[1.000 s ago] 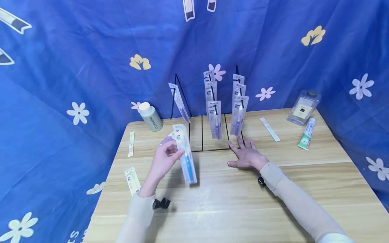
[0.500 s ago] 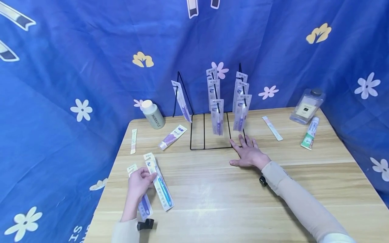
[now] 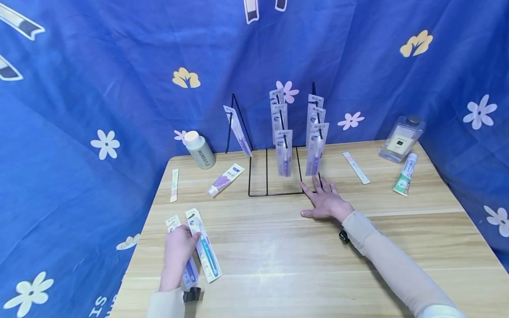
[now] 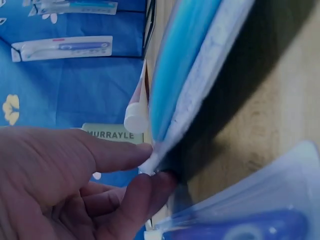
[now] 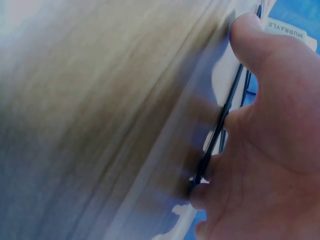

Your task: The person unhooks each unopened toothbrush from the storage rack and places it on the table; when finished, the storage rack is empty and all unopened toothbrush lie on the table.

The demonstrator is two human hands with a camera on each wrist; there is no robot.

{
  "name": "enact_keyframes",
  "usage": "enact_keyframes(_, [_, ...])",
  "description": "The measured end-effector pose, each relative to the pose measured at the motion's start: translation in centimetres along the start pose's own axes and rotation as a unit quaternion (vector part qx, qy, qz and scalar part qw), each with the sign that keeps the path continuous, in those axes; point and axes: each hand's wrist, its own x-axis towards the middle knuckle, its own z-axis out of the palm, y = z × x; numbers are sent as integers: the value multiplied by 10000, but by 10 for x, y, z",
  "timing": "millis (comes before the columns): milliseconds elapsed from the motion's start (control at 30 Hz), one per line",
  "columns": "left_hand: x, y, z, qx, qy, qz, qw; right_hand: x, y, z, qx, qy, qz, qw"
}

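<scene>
My left hand (image 3: 179,247) pinches the edge of a packaged blue toothbrush (image 3: 208,254) at the front left of the table. In the left wrist view, thumb and fingers grip the pack's end, and a shadow lies beside it. A packaged purple toothbrush (image 3: 191,273) lies just to the left, partly hidden beneath that hand. My right hand (image 3: 326,205) rests with spread fingers at the front right corner of a black wire rack (image 3: 267,172). In the right wrist view its fingertips touch the rack's wire (image 5: 227,107). Packaged purple toothbrushes (image 3: 284,154) hang from the rack's hooks.
A purple toothpaste tube (image 3: 225,180) and a grey-green bottle (image 3: 199,150) are left of the rack. Slim sachets lie at the left (image 3: 174,185) and right (image 3: 356,168). A clear bottle (image 3: 401,139) and green-white tube (image 3: 405,175) occupy the back right.
My left hand has carried the blue toothbrush pack from near the rack to the front left, beside the purple one, lowering it slightly at the end. The right hand stays on the rack.
</scene>
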Motion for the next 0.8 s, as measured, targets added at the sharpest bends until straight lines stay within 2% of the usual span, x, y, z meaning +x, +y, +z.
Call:
enact_keyframes(100, [-1,4,0,232,6,43,9997,-1,0,-2,14,-24,8,10000])
enact_keyframes(300, [1,10,-4,361,-186,-32,9992,-1,-1,-3,-33,42,-30,10000])
enact_keyframes(367, [5,12,-8,349,-29,68,9994,0,-1,-3,-32,61,-46,10000])
enact_keyframes(433, [12,17,-11,199,206,304,9991,-1,-1,-4,-29,69,-39,10000])
enact_keyframes(533, [34,30,-14,-468,436,1022,9927,-1,0,-4,-2,80,3,10000])
enact_keyframes(600, [53,41,-15,-1161,270,1508,9813,-2,1,-4,-16,62,33,10000])
enact_keyframes(667, [72,54,-15,-1944,34,1850,9633,-2,1,-3,-6,43,25,10000])
enact_keyframes(733, [92,67,-14,-2716,-127,2043,9404,-2,1,-1,1,20,5,10000])
enact_keyframes(800, [111,81,-11,-3398,-154,2099,9167,-1,0,0,9,13,-13,10000])
